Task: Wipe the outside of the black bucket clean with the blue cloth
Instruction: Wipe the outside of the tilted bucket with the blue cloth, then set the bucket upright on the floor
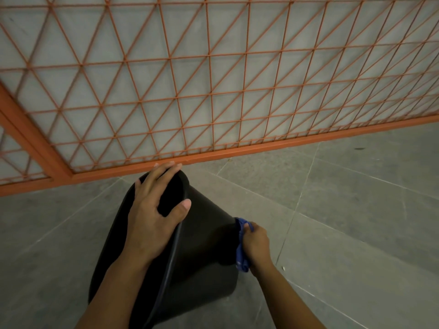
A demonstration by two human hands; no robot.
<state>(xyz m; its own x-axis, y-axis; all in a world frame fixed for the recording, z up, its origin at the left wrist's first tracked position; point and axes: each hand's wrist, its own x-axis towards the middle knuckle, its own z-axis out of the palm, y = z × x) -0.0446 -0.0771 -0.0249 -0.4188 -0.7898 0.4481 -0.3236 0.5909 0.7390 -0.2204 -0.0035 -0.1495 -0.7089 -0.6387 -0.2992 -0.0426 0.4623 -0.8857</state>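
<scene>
The black bucket (204, 243) lies tilted on the grey tiled floor, its mouth turned to the left and its base to the right. My left hand (154, 210) lies spread over the rim, fingers reaching across the opening and the thumb hooked on the rim's near edge. My right hand (256, 245) grips the bunched blue cloth (241, 252) and holds it against the bucket's outer wall near the base. Most of the cloth is hidden between that hand and the bucket.
An orange metal grille (213, 91) with a thick bottom rail stands just behind the bucket, in front of a pale wall. Grey floor tiles (344, 222) stretch to the right and front. A small white speck lies on the floor beside my right wrist.
</scene>
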